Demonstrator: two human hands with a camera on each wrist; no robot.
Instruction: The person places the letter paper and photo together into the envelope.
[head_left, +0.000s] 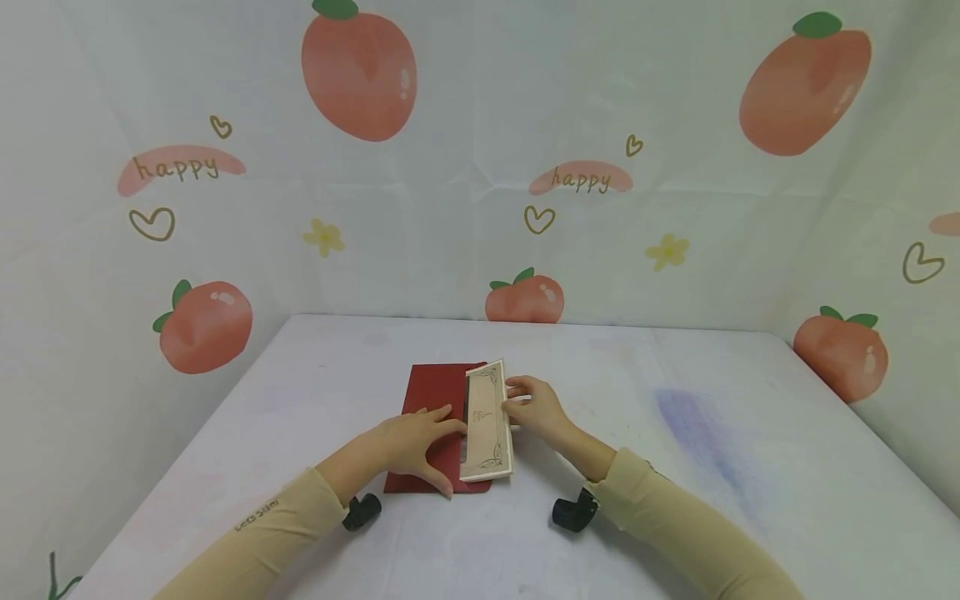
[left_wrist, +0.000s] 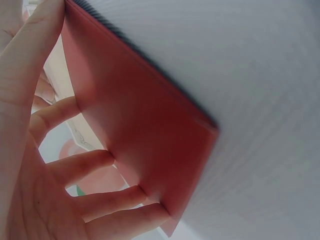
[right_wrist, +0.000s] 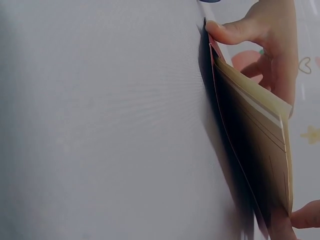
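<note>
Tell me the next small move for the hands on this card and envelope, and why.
Probably slide the cream card further left into the red envelope: the right hand grips its outer edge, the left hand presses the envelope flat, and most of the card is outside it.

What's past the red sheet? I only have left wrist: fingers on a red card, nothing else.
Observer: Head view shows a beige card with ornate printed borders, lying on the right part of the red envelope.
Operator: Is the other hand on it?
Observer: Yes, the right hand has its grip on the beige card's right edge; right wrist shows the thumb at one end of it.
Operator: And my left hand from above?
Observer: The left hand lies on the red envelope, fingers spread, fingertips near the beige card's left edge.
Operator: What's it all on?
Observer: A white table, fruit-print backdrop behind.
</note>
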